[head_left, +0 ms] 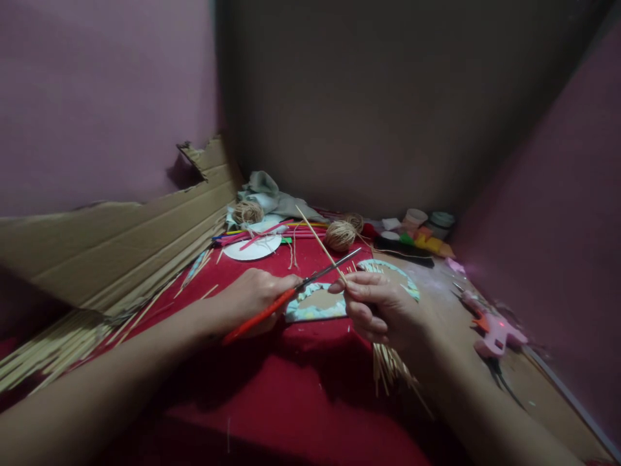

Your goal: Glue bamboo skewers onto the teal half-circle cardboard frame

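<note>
Item: thin wooden stick [317, 241], pinched between the fingertips of the right hand [383, 310] and slanting up and away to the left over the red cloth [291, 388].

Tool: red-handled scissors [291, 294], gripped in the left hand [252, 299]; the blades stand parted, their tips reaching the stick just above the right fingertips. The two hands sit close together, each closed on its own object.

Beneath the hands: a ring-shaped cardboard base [334, 301] with a pale patterned edge, lying flat on the cloth. Short stick ends [363, 266] appear to lie at its far rim, though the dim light makes it hard to tell whether they are fixed there.

Stock, uncut: a long bundle of sticks [58, 349] along the corrugated cardboard sheet [121, 239] at left; a smaller bunch [388, 369] under the right wrist.

Progress, as judged: the stick in hand is whole, the blades not closed on it; most of the stock looks untouched, so the cutting seems far from finished.

Also present: two balls of twine [339, 235], a white disc [252, 249], coloured straws [272, 234], small pots [427, 220] and a pink glue gun [495, 330] (lying well to the right).
</note>
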Demonstrator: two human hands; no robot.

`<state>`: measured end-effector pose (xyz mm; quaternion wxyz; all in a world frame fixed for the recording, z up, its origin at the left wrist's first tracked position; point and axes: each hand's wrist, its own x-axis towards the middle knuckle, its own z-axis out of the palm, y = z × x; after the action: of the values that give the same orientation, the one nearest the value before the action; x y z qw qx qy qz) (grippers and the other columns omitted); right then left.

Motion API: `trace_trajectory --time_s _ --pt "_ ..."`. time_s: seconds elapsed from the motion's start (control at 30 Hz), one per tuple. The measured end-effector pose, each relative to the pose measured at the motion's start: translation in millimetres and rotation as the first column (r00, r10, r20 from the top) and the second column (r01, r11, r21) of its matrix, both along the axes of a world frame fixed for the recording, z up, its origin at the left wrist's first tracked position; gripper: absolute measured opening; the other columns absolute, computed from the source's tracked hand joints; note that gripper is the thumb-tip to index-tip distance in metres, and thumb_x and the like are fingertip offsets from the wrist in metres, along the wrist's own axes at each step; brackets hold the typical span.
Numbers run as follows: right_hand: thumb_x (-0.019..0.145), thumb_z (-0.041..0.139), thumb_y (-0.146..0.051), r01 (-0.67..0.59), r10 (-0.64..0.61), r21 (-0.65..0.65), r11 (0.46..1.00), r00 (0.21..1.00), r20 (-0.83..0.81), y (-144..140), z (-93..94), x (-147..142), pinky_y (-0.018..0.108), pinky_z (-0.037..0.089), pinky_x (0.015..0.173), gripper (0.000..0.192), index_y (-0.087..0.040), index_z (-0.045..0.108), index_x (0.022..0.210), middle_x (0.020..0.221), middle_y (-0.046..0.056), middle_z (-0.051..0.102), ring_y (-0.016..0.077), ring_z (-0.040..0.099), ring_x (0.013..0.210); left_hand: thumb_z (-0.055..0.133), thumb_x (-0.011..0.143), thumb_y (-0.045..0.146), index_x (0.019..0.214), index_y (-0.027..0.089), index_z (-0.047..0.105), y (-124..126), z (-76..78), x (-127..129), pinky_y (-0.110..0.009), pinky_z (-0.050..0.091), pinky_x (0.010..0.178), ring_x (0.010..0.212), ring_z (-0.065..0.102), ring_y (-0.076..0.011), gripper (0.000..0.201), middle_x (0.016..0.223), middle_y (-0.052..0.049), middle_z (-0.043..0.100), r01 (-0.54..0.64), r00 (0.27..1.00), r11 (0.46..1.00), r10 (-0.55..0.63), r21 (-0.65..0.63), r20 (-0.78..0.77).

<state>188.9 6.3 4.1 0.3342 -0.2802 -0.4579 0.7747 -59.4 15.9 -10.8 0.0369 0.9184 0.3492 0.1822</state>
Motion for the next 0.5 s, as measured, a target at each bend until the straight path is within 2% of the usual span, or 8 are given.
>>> trace_trajectory --time_s 0.1,0.27,0.4,0.5 --pt "0.083 0.067 -0.028 0.079 -0.083 0.081 0.994 0.995 0.05 -1.2 2.5 -6.3 0.014 0.024 0.029 0.022 -0.019 0.054 0.069 0.04 -0.007 0.049 0.004 0.029 0.03 0.043 0.076 0.013 0.084 0.019 0.055 0.2 0.3 1.0 -0.021 0.031 0.046 0.046 0.053 -0.0116 0.016 0.058 0.001 0.059 -0.028 0.998 1.0 0.028 0.007 -0.048" --pt "0.074 0.075 -0.033 0.177 -0.185 0.079 0.981 0.977 0.104 -3.8 8.2 -15.7 0.014 0.022 0.029 0.023 -0.017 0.058 0.076 0.042 -0.005 0.056 0.0034 0.031 0.029 0.044 0.071 0.011 0.083 0.02 0.054 0.4 2.4 0.1 -0.022 0.03 0.047 0.047 0.054 -0.0125 0.019 0.058 0.002 0.06 -0.019 0.994 1.0 0.017 -0.018 -0.111" --pt "0.073 0.077 -0.037 0.237 -0.257 0.144 0.961 0.957 0.136 -5.7 9.4 -17.6 0.013 0.023 0.029 0.028 -0.017 0.057 0.074 0.051 0.0 0.066 0.0042 0.041 0.03 0.045 0.073 0.01 0.084 0.021 0.053 0.5 5.0 -2.0 -0.023 0.03 0.047 0.047 0.052 -0.0127 0.017 0.058 0.003 0.057 -0.024 0.997 1.0 0.023 -0.007 -0.08" --pt "0.074 0.077 -0.036 0.272 -0.295 0.188 0.944 0.949 0.107 -6.5 10.2 -17.3 0.012 0.023 0.029 0.028 -0.015 0.059 0.07 0.058 0.002 0.069 0.0036 0.045 0.032 0.044 0.076 0.008 0.089 0.02 0.055 1.4 7.7 -2.5 -0.021 0.038 0.053 0.055 0.057 -0.0118 0.02 0.068 0.001 0.062 0.034 0.999 0.996 -0.036 -0.079 -0.023"
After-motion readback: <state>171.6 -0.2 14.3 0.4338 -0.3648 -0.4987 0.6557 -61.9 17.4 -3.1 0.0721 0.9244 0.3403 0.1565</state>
